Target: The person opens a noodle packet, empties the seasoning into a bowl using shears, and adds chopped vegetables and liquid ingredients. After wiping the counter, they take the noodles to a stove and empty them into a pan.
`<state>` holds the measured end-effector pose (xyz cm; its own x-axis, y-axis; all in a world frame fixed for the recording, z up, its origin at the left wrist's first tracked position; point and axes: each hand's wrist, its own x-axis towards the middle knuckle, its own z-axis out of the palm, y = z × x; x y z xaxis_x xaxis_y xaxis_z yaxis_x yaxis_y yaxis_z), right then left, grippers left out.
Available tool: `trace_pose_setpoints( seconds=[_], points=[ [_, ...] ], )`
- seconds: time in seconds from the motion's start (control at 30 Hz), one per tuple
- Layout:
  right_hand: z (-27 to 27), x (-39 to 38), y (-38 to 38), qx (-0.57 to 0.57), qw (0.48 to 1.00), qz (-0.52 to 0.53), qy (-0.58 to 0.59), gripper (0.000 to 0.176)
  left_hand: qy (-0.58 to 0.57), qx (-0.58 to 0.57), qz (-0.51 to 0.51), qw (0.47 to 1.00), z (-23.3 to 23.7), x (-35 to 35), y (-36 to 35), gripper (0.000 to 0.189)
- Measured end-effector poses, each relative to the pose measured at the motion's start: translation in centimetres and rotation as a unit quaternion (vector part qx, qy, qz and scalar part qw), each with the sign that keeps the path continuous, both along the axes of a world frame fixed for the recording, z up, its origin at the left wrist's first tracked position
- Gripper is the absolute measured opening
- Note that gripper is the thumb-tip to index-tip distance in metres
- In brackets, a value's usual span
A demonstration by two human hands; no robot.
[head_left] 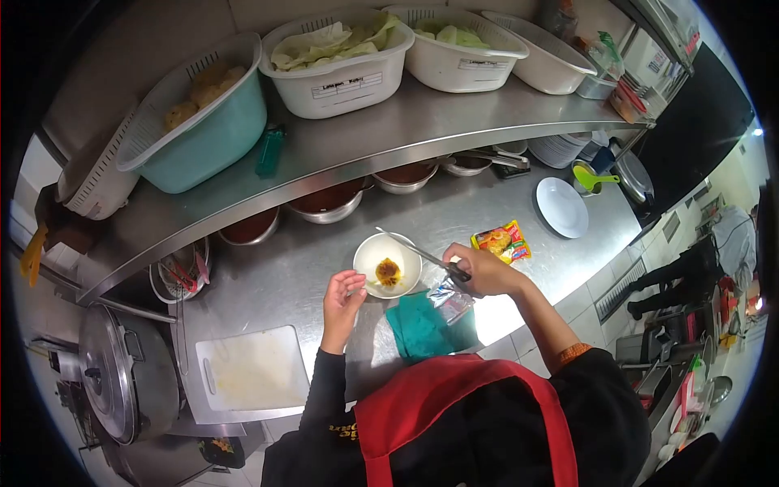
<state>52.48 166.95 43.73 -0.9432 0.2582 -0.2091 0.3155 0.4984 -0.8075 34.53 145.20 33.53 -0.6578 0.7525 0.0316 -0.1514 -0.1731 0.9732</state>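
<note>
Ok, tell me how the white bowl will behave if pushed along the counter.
The bowl would probably slide easily: it sits on a smooth steel counter. It is likely light, holding only a small dab of seasoning. It looks rigid and wide, so tipping seems unlikely.

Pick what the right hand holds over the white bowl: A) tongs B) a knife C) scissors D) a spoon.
C: the right hand is closed around the handles of scissors, whose blades reach across the white bowl.
</note>
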Motion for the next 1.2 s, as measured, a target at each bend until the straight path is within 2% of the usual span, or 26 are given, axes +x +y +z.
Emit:
trace_pose_setpoints(
  seconds=[0.03,0.1,0.13,0.17,0.27,0.3,0.4,0.47,0.53,0.6,0.63,0.73,0.9,1.13,1.2],
  points=[
    [0.4,-0.6,-0.6,0.089,0.996,-0.013,-0.002,0.031,-0.014,0.012,-0.021,1.0,0.0,0.5,0.3,0.04],
    [-0.6,-1.8,-1.1,0.131,0.991,-0.024,0.032,0.033,-0.039,0.035,-0.064,0.997,0.2,2.4,1.6,0.039],
    [-0.8,-2.5,-1.3,0.154,0.986,-0.029,0.051,0.034,-0.088,0.048,-0.093,0.991,-0.1,3.6,2.5,0.039],
    [0.5,-3.0,-1.9,0.083,0.996,-0.003,0.035,0.035,-0.136,0.061,-0.12,0.982,-0.6,4.8,3.5,0.039],
    [1.1,-4.7,-2.9,0.064,0.998,0.009,0.009,0.035,-0.234,0.028,-0.185,0.954,-0.6,5.4,4.4,0.037],
    [0.0,-5.1,-2.7,0.035,0.999,-0.004,0.036,0.038,-0.258,0.006,-0.206,0.944,-0.4,5.2,4.7,0.036],
    [-1.6,-5.3,-2.5,0.002,0.991,-0.092,0.097,0.043,-0.248,-0.014,-0.161,0.955,-1.0,3.8,5.0,0.033],
    [-2.0,-4.1,-1.9,-0.026,0.991,-0.092,0.095,0.05,-0.306,0.032,-0.041,0.951,-0.3,2.8,4.8,0.022],
    [-3.0,-2.2,-1.1,-0.052,0.993,-0.07,0.078,0.053,-0.313,0.071,0.055,0.946,0.1,1.5,4.8,0.018],
    [-4.0,-0.2,-1.3,-0.042,0.998,-0.051,-0.01,0.059,-0.316,0.084,0.068,0.943,-0.7,0.2,4.6,0.019],
    [-4.2,0.4,-2.0,-0.095,0.992,-0.062,-0.061,0.061,-0.319,0.09,0.073,0.941,-1.1,-0.3,4.5,0.019],
    [-6.3,1.3,-3.8,-0.115,0.992,-0.049,-0.009,0.059,-0.329,0.055,0.075,0.94,-0.6,-0.6,4.9,0.02],
    [-7.7,0.2,-5.0,-0.13,0.989,-0.072,0.018,0.054,-0.324,0.072,0.034,0.943,-1.6,0.6,6.1,0.024],
    [-7.6,-0.5,-5.1,-0.144,0.985,-0.093,-0.014,0.048,-0.24,0.024,0.026,0.97,-2.2,0.3,6.3,0.024],
    [-7.2,-0.6,-5.2,-0.128,0.986,-0.096,-0.039,0.047,-0.251,0.022,0.035,0.967,-2.6,0.3,6.3,0.023]
  ],
)
